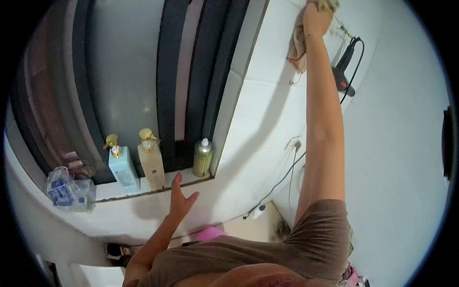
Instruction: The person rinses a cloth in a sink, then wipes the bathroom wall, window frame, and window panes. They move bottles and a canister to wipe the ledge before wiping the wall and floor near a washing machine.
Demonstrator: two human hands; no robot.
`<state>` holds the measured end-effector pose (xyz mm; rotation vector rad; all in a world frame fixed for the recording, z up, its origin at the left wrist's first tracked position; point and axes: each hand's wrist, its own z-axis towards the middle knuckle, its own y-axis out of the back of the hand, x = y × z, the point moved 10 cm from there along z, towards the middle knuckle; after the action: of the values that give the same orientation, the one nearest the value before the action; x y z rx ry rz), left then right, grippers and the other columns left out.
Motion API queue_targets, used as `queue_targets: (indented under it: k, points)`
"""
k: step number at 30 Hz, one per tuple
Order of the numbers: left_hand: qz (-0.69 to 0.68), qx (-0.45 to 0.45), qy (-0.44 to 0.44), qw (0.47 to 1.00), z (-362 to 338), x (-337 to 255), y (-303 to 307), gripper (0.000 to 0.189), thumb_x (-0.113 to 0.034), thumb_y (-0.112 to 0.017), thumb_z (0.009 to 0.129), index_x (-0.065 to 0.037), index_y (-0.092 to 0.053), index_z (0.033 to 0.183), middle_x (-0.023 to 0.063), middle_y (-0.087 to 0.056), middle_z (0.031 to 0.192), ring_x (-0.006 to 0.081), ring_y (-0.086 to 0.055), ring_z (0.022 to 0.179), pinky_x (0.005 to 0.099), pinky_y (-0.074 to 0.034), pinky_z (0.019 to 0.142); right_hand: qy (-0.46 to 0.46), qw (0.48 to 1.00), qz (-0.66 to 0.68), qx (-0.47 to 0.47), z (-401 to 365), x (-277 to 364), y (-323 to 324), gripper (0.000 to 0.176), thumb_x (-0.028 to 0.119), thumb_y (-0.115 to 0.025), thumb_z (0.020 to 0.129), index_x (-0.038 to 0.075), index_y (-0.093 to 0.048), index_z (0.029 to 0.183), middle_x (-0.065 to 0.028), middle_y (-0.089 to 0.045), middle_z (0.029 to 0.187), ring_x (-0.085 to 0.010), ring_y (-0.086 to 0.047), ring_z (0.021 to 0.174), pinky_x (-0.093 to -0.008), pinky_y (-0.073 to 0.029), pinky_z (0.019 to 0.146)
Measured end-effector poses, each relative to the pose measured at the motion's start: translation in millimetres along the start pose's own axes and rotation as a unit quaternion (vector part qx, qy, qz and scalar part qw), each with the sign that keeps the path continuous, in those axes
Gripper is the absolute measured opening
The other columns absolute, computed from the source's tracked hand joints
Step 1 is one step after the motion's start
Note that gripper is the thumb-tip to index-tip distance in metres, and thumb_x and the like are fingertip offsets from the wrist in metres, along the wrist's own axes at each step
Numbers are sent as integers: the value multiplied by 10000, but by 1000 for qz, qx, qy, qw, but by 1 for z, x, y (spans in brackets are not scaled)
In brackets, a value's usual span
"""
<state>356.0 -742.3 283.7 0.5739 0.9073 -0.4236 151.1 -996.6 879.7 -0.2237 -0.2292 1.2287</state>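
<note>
My right hand (317, 21) reaches high up the white tiled wall, with its fingers closed on a brownish cloth (297, 44). The cloth hangs down beside my wrist. My left hand (180, 202) is just below the window ledge, with finger and thumb apart and nothing in it. Nearest to it on the ledge are a clear pump bottle (152, 162) with a gold top and a green spray can (203, 159) with a white nozzle. A light blue pump bottle (123, 167) stands further left.
A black hair dryer (343, 71) hangs on the wall right of my arm, its cord running down. A plastic bag (71, 191) with blue items sits at the ledge's left end. Below are a pink object (210, 233) and a small white bottle (258, 211).
</note>
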Motion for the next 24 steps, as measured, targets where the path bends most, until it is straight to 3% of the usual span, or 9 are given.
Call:
queue_targets:
  k: [2,3,4,5,7,10,14,18,24]
  points:
    - [-15,15,6,1000,-4,3,-4,849,-123,-743,689,29,-234,1352,233,-359,1310,338,-359,1233,400,-285,1033,46,989,138,14,-29,64,16,247,79,-430,753,-65,-566,902,-248,-534,1068,-392,-481,1014,-381,-363,929]
    - [-31,18,1,999,-5,3,-5,840,-122,-739,694,28,-237,1350,233,-364,1307,334,-363,1232,397,-289,1031,146,983,108,25,-43,93,19,269,55,-441,745,-54,-544,968,-245,-536,1051,-392,-486,992,-380,-370,914]
    - [-32,22,-3,999,-5,1,-7,827,-118,-735,695,21,-248,1349,224,-378,1300,326,-377,1223,396,-299,1025,57,991,120,19,-61,95,25,360,58,-438,743,-49,-496,1082,-257,-530,1062,-388,-483,1010,-387,-358,926]
    - [-29,28,5,999,-7,1,-8,827,-118,-735,695,21,-248,1349,224,-378,1300,326,-377,1223,396,-299,1025,3,976,154,154,-79,117,24,482,78,-450,754,-70,-404,1210,-279,-489,1152,-397,-447,1098,-381,-329,977]
    - [-26,29,19,999,-11,1,-6,815,-111,-732,693,11,-262,1346,213,-393,1293,316,-390,1213,397,-303,1023,110,988,-7,108,-131,105,22,617,179,-485,793,-108,-296,1305,-294,-354,1320,-432,-325,1241,-391,-242,1062]
    - [-11,38,41,998,-19,6,4,796,-94,-725,692,-3,-277,1344,194,-412,1282,302,-411,1193,396,-311,1017,213,966,64,131,-222,106,39,695,177,-619,670,-22,-355,1281,-278,-369,1311,-463,-357,1204,-497,-309,1006]
    - [-4,13,56,998,-29,12,33,769,-63,-709,699,-25,-292,1344,164,-428,1276,275,-423,1188,394,-326,1002,243,934,126,230,-294,98,62,684,192,-651,651,-52,-402,1240,-308,-384,1292,-484,-349,1215,-495,-285,1031]
    - [-30,-18,55,998,-35,11,55,724,-35,-682,724,-33,-304,1341,144,-440,1273,253,-433,1182,393,-330,992,123,984,70,110,-262,10,73,507,192,-575,775,-39,-459,1212,-239,-445,1283,-404,-398,1203,-424,-289,1034]
    - [-42,-13,45,998,-38,-4,55,699,-11,-654,742,-43,-304,1345,134,-455,1258,247,-440,1170,375,-337,981,-161,984,75,-14,-239,-57,82,380,81,-539,747,-38,-490,1104,-198,-519,1107,-347,-481,1038,-362,-342,949]
